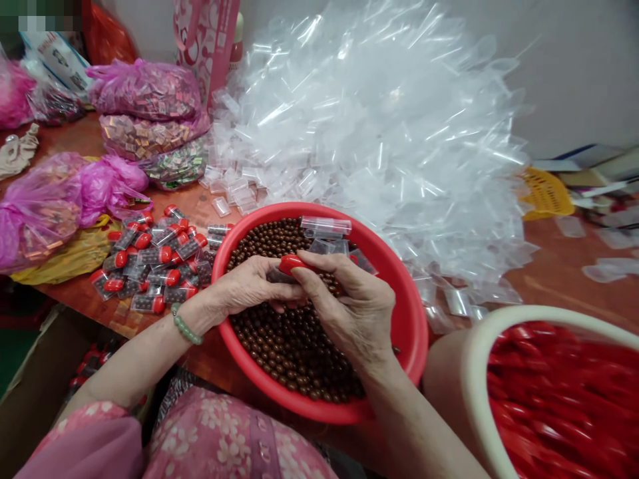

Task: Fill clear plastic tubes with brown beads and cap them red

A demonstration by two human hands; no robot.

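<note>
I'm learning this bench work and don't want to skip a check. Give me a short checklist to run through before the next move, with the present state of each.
1. Left hand has hold of the small container: ok.
2. Right hand has its fingers on the red cap: ok.
3. Cap seated all the way: cannot tell, the fingers cover much of the join.
4. Brown beads available in the red basin: ok, plenty.
5. Beads clear of loose pieces: not ok, clear sleeves lie at the far side.
6. Loose red caps within the cream bucket: ok.
</note>
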